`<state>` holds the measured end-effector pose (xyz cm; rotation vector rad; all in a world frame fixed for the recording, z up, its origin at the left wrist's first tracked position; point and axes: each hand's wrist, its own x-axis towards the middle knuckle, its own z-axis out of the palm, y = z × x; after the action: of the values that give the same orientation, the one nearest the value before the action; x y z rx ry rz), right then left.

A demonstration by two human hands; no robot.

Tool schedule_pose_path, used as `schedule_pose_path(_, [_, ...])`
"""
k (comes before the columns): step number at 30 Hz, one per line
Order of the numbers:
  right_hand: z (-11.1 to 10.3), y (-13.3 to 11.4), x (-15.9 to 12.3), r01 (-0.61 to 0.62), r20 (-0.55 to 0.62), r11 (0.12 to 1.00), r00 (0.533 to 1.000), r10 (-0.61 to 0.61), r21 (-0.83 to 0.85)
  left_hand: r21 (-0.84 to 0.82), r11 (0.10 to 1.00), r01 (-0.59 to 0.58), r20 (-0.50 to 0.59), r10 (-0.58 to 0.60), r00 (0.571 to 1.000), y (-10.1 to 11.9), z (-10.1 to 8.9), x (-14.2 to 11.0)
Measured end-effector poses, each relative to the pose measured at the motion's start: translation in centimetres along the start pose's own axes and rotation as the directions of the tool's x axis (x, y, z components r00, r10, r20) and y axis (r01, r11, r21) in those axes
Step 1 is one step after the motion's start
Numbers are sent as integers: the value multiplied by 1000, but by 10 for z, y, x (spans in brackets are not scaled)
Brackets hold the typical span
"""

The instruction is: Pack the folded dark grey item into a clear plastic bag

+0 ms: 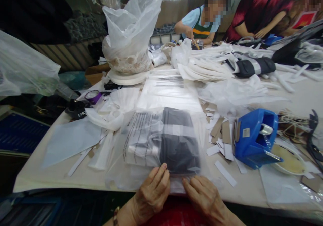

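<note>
A clear plastic bag (143,128) with printed text lies at the table's front edge. Inside it is a folded black item (179,152), perhaps a bag or case, with a pale band across it and something white beside it. My left hand (153,189) grips the near edge of the bag, fingers together, their tips by the black item's lower corner. To its right, my right hand (203,194) has its fingers curled on the same edge. Both thumbs are mostly hidden.
A blue tape dispenser (248,135) stands at right among cardboard strips (226,132). Flat clear bags (171,88) lie ahead. A white plastic sack (128,31) and purple tape roll (93,97) are at left. Another person (202,21) works across the table.
</note>
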<state>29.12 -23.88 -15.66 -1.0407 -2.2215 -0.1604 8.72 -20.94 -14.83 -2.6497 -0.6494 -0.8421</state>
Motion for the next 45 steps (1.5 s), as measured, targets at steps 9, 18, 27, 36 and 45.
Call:
schedule_pose_path(9, [-9,1,0,-8,87,999,996,12,-43,-56,996,73,55,-70,996,-2,-2,9])
schedule_pose_path(18, [-22,6,1,-1,176,997,984,-12,72,-119,987,104,20,-102,995,-4,3,15])
schedule_pose_path(27, [-20,13,-5,-225,243,960,953,182,164,-200,962,183,144,-156,977,-9,-2,28])
schedule_pose_path(36, [-16,23,17,-331,220,943,923,316,33,-270,870,412,445,-267,855,-20,-1,45])
schedule_pose_path(45, [-3,19,22,-379,191,923,904,383,-59,-175,896,409,397,-316,862,-15,8,46])
